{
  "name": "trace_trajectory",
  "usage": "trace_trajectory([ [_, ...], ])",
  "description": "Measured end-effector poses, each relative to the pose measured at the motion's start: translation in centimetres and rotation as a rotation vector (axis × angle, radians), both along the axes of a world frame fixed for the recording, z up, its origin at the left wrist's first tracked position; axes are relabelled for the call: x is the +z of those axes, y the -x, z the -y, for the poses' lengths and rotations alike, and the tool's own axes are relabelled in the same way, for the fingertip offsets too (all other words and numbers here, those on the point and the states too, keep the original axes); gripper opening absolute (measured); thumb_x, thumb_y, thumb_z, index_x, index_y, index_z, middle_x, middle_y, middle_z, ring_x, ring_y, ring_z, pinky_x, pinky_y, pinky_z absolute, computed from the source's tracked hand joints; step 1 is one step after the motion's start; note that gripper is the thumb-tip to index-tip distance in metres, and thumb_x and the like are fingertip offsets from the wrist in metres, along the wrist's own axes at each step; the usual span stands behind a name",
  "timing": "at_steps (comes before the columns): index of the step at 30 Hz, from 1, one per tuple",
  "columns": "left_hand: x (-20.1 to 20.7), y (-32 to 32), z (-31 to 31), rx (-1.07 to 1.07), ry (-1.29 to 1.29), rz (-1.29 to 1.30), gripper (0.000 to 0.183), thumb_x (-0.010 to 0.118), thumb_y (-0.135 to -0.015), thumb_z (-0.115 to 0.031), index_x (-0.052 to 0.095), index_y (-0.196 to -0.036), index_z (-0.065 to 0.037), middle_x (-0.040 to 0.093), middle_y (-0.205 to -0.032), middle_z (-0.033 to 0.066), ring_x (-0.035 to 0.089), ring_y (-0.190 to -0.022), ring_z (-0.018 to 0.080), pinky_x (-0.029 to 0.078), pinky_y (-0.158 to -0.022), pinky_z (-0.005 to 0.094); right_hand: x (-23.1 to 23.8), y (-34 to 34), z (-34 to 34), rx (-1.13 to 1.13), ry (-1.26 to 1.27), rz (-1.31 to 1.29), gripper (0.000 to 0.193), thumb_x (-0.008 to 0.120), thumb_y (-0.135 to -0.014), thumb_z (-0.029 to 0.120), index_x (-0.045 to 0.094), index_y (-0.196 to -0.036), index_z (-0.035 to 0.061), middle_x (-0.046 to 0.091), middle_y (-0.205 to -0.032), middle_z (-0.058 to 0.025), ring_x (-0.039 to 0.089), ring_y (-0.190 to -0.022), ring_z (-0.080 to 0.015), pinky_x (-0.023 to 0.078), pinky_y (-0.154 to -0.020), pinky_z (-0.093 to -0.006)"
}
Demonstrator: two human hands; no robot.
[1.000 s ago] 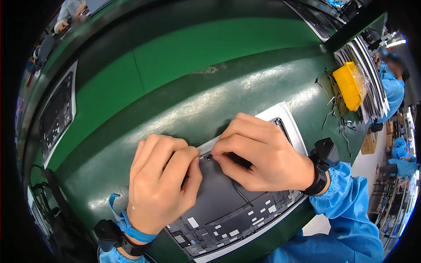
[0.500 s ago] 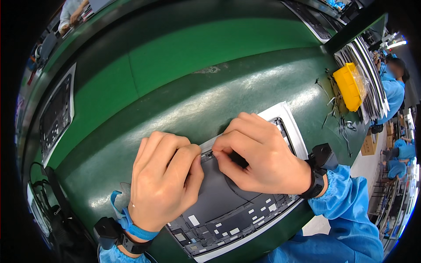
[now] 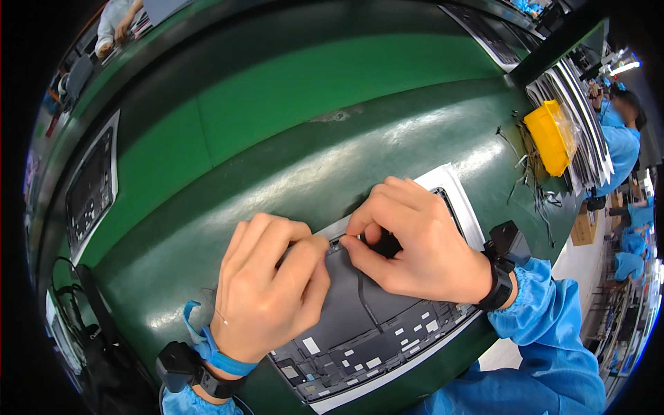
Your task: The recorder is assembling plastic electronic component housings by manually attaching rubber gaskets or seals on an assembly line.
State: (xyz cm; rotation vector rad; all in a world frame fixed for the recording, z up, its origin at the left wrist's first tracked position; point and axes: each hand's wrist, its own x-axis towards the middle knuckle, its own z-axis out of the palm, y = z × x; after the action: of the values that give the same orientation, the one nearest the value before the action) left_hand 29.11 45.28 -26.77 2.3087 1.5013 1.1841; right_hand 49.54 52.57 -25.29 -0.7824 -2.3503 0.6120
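An open laptop base [image 3: 387, 332] with a silver rim and dark inner parts lies on the green belt in front of me. My left hand [image 3: 266, 290] rests curled on its upper left part, fingertips pressing near the top edge. My right hand [image 3: 415, 238] covers the upper middle, thumb and forefinger pinched on a small part at the top edge where both hands meet. A thin dark cable [image 3: 363, 301] runs down from that spot. Both wrists wear dark bands, and the left one also has a blue strap.
A second silver laptop base [image 3: 90, 187] lies on the belt at far left. A yellow bin [image 3: 550, 135] and a stack of flat panels [image 3: 581, 117] stand at right. Other people in blue work at the right edge and top left.
Both hands stay at the same spot on the top edge; the right hand's fingers have shifted slightly while pinching.
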Motion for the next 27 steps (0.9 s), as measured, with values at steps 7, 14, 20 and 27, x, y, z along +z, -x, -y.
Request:
trace_trajectory([
  [7, 0.6, -0.1, 0.0, -0.061, 0.001, -0.068, 0.031, 0.076, -0.063, 0.006, 0.076, -0.092, -0.003, 0.064, -0.092, 0.0101, 0.062, -0.083, 0.0303, 0.049, -0.07, 0.0402, -0.1, -0.5, -1.2, 0.039, 0.166, -0.051, 0.018, 0.081, -0.077, 0.001, 0.064, -0.081, 0.0051, 0.06, -0.069, -0.005, 0.059, -0.066, -0.0231, 0.044, -0.06, -0.0353],
  [14, 0.2, 0.0, 0.0, -0.052, -0.031, -0.113, 0.033, 0.077, -0.058, 0.0, 0.077, -0.091, -0.004, 0.064, -0.092, 0.0095, 0.061, -0.082, 0.0278, 0.044, -0.066, 0.0379, 0.0, -1.5, -2.3, 0.092, 0.36, -0.057, 0.014, 0.081, -0.08, 0.002, 0.071, -0.09, 0.0036, 0.062, -0.073, -0.0018, 0.055, -0.063, -0.0136, 0.043, -0.055, -0.0275],
  [20, 1.0, -0.5, 0.3, -0.046, -0.022, -0.148, 0.031, 0.072, -0.061, 0.006, 0.076, -0.09, -0.001, 0.065, -0.091, 0.0119, 0.063, -0.081, 0.0308, 0.051, -0.069, 0.0403, -0.8, -1.3, -2.1, 0.115, 0.213, -0.118, 0.017, 0.08, -0.077, 0.0, 0.066, -0.086, 0.0037, 0.061, -0.073, -0.0043, 0.06, -0.064, -0.0194, 0.047, -0.054, -0.0324],
  [27, 0.9, -0.7, 0.0, -0.023, 0.025, -0.032, 0.026, 0.073, -0.067, 0.009, 0.077, -0.091, 0.0, 0.067, -0.088, 0.0117, 0.064, -0.079, 0.0289, 0.053, -0.068, 0.0368, -0.9, -1.1, -2.2, 0.116, 0.009, -0.099, 0.017, 0.08, -0.074, 0.003, 0.065, -0.081, 0.0041, 0.059, -0.068, -0.0045, 0.062, -0.065, -0.0267, 0.049, -0.056, -0.0382],
])
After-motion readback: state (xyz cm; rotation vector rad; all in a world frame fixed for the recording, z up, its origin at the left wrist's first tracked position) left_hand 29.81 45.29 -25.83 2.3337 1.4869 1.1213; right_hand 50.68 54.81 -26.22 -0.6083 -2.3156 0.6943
